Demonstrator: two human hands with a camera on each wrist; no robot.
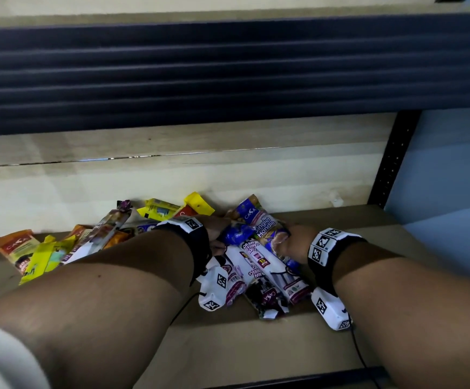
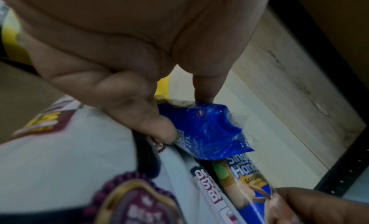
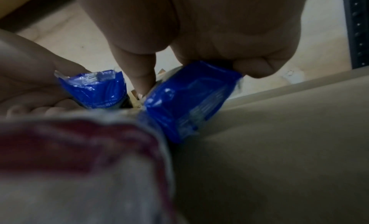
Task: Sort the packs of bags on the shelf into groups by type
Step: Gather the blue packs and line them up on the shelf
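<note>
Two hands meet over the right-hand heap of packs on the shelf [image 1: 340, 346]. The left hand [image 1: 217, 231] has its thumb and fingers curled onto the crumpled end of a blue pack [image 2: 207, 132], pinching it just beside the white drawstring-bag packs [image 1: 259, 265]. The right hand [image 1: 292, 244] is closed round a second blue pack [image 3: 185, 101], the one printed "Single Handle" [image 1: 264, 228], with the fingers bent over its top edge and the thumb against its side. In the right wrist view the two blue packs stand side by side, close but apart, each held in its own hand. Beneath and nearer than both hands lie the white packs and a dark purple-and-black pack [image 1: 267, 297], fanned out toward the shelf's near edge. Another blue pack end [image 1: 249, 209] pokes up behind the hands against the pale wooden back board [image 1: 172, 175]. To the left, well apart from the hands, lies a looser spread of yellow packs [image 1: 48, 256], orange packs [image 1: 17, 248] and a brown-and-purple pack [image 1: 113, 220]. More yellow packs [image 1: 197, 203] lean at the far side, between the two heaps. A black perforated upright [image 1: 393, 158] stands at the far right.
</note>
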